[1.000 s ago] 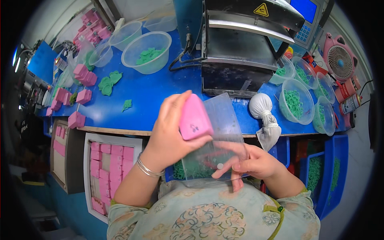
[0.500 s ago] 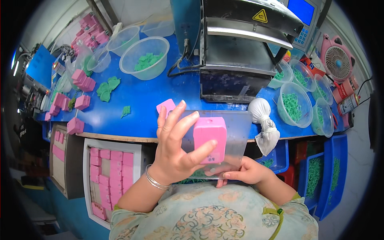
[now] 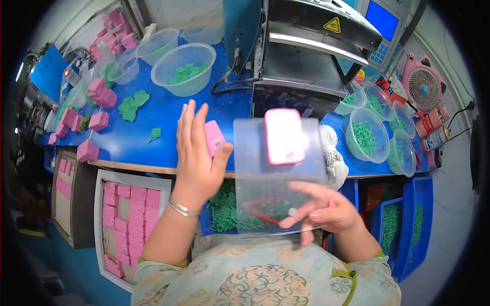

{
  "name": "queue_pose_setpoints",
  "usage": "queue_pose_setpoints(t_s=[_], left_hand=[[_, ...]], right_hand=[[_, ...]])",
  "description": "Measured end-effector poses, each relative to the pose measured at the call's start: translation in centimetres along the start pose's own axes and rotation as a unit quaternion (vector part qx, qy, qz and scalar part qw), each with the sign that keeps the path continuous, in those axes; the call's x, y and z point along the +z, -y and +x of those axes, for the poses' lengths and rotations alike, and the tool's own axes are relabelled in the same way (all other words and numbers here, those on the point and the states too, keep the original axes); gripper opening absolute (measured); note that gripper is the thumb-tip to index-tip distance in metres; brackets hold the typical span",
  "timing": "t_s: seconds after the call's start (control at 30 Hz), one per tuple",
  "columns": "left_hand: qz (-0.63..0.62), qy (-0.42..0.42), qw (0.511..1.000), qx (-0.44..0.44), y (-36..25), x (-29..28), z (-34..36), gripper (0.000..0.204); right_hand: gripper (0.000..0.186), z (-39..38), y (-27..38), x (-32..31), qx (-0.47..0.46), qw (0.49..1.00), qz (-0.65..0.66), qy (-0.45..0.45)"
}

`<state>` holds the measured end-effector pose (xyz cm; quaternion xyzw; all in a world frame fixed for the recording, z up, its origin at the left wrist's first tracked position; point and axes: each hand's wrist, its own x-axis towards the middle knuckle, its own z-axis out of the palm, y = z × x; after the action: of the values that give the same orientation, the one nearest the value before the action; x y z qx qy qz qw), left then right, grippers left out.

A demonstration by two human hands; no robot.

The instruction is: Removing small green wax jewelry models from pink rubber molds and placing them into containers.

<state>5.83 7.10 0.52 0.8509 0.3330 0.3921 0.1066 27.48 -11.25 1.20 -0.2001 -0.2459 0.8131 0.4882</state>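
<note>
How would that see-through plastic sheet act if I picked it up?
Probably stiff: the clear plastic sheet looks flat, with only the right hand at its lower right. It may be light for its size, since it looks thin. The pink block that seems to rest on it might slide if you tipped it: neither of the hands grips that block.

Shows a blue-topped workbench (image 3: 140,148) across the middle, with a pale wooden front edge (image 3: 138,167). Drops to a teal panel (image 3: 94,265) at lower left. Has a pale, faintly veined wall (image 3: 457,204) at far right and a whitish wall (image 3: 56,20) at upper left. Darkens at left around a narrow white light (image 3: 20,71).
</note>
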Motion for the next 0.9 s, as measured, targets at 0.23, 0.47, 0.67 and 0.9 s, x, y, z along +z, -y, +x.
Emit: queue_pose_setpoints(t_s=[0.23,0.47,0.67,0.9], left_hand=[[0.121,0.172,0.970,-0.122,0.3,-1.9,-2.2,0.068],[0.045,0.082,0.983,-0.155,3.2,-7.5,-7.9,0.073],[0.155,-0.043,0.940,-0.300,8.4,-13.6,-16.2,0.071],[0.305,-0.113,0.861,-0.392,13.0,-17.7,-21.9,0.070]], right_hand=[[0.069,-0.9,4.8,3.9,-0.119,0.992,0.026,-0.018],[0.073,-0.5,5.9,4.8,-0.123,0.988,-0.059,-0.069],[0.073,-1.0,5.5,4.4,-0.142,0.988,-0.056,-0.022],[0.075,-2.2,5.6,3.1,-0.163,0.980,-0.102,-0.058]])
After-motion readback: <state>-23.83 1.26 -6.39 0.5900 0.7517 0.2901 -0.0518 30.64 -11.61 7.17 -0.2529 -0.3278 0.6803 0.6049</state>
